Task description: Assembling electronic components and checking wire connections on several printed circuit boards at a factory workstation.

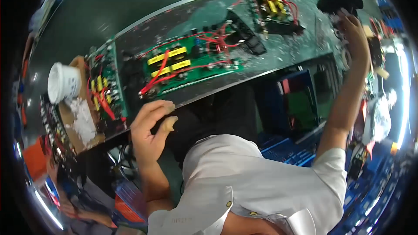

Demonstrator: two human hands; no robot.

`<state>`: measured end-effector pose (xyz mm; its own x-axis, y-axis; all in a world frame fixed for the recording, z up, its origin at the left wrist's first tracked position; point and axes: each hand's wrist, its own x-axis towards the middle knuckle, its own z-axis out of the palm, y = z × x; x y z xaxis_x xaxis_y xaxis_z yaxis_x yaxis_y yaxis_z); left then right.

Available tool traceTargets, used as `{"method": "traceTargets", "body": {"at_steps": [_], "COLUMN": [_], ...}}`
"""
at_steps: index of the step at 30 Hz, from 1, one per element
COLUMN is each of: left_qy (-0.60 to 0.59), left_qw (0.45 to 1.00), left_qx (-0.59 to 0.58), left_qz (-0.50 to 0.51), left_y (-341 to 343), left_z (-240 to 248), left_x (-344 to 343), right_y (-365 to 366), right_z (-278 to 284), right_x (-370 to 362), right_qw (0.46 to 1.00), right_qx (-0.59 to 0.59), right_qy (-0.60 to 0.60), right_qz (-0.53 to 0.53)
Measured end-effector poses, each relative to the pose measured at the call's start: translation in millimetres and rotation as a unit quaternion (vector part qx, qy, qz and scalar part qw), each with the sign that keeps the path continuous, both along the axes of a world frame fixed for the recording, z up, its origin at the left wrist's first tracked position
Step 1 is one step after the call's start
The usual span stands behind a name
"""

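Observation:
My left hand (151, 126) is by the bench's front edge, its fingers curled and the thumb apart from them, with nothing in between. Pale covers seem to sit on its fingertips. Just beyond it lies a green circuit board (200, 73) with yellow block-shaped components, red wires and a black end panel (246, 35). My right arm stretches to the bench's far right, where my right hand (352, 28) has its fingers closed at the near side of a dark, lumpy black object (339, 2). What this object is stays unclear, and the fingertips are partly hidden.
Another wired circuit board (274, 2) lies at the back; one more board (104, 91) is at the left. Beside that stand a white tub (64, 82) and a cardboard box (96, 135) holding crumpled white material. Blue bins (300, 100) sit under the bench. People are at lower left.

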<state>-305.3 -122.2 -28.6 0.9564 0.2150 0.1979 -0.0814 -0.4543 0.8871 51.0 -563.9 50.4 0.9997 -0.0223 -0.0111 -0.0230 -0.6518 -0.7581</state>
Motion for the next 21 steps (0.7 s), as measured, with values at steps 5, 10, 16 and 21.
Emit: {"method": "traceTargets", "body": {"at_steps": [5, 10, 16, 21], "left_qy": [0.013, 0.238, 0.276, 0.213], "left_qw": [0.994, 0.912, 0.922, 0.956], "left_qx": [-0.092, -0.32, -0.255, -0.19], "left_qz": [0.058, -0.096, -0.092, -0.071], "left_y": [8, -30, -44, -22], "left_z": [-39, -103, -129, -93], "left_x": [-43, -77, -92, -51], "right_y": [-58, 3, 115, 143], "right_z": [-27, -62, -49, -53], "right_x": [99, 62, -26, -46], "right_qw": [0.954, 0.942, 0.958, 0.959], "right_qx": [-0.254, -0.285, -0.131, -0.057], "right_qy": [0.075, -0.133, -0.148, -0.175], "right_qz": [0.137, 0.114, 0.209, 0.214]}}
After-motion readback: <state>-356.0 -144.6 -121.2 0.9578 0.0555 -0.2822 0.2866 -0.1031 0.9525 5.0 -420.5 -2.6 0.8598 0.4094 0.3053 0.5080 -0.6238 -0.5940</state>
